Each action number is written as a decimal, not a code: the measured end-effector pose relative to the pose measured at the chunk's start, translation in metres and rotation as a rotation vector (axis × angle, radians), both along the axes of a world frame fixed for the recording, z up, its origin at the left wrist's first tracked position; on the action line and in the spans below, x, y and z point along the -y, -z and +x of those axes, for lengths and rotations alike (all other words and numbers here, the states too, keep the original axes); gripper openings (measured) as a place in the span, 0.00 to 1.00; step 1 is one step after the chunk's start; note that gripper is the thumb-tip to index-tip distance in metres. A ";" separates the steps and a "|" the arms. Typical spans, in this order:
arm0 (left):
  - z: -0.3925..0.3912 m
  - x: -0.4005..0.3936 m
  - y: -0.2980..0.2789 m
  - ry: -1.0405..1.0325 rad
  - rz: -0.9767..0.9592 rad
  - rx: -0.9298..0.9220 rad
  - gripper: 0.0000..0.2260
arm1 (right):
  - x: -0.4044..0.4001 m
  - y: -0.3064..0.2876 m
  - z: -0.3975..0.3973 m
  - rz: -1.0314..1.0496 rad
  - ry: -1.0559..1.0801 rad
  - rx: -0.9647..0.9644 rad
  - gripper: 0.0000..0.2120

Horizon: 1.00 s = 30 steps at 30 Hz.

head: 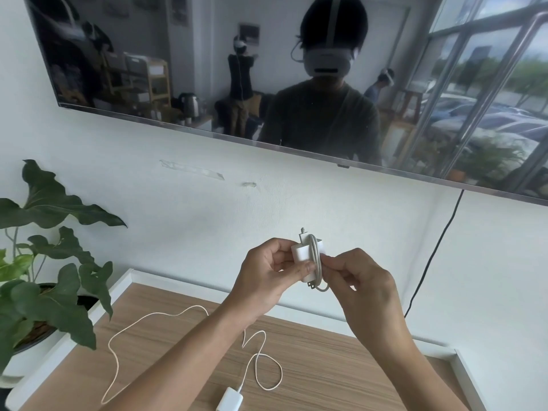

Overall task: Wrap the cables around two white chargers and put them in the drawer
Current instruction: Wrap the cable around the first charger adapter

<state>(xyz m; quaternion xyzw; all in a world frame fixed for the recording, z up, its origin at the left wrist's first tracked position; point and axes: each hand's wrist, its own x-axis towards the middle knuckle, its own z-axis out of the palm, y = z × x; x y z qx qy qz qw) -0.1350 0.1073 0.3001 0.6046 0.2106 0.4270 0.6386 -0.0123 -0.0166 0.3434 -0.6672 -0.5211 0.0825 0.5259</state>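
I hold a white charger (305, 253) up in front of the wall, its grey-white cable (316, 262) wound around it several times. My left hand (268, 275) pinches the charger's body from the left. My right hand (360, 281) pinches the cable against the charger's right side, a small loop hanging below. A second white charger (229, 402) lies on the wooden cabinet top (326, 366) near the bottom edge, and its long white cable (178, 317) sprawls loose in loops to the left. No drawer is in view.
A potted plant (44, 292) with large green leaves stands at the left beside the cabinet. A wall-mounted TV (267, 69) hangs above, reflecting the room, and its black cord (430, 262) runs down the wall at the right.
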 end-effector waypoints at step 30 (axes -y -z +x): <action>-0.005 -0.004 0.005 0.256 -0.200 -0.015 0.10 | 0.004 0.014 0.033 -0.137 -0.208 0.091 0.22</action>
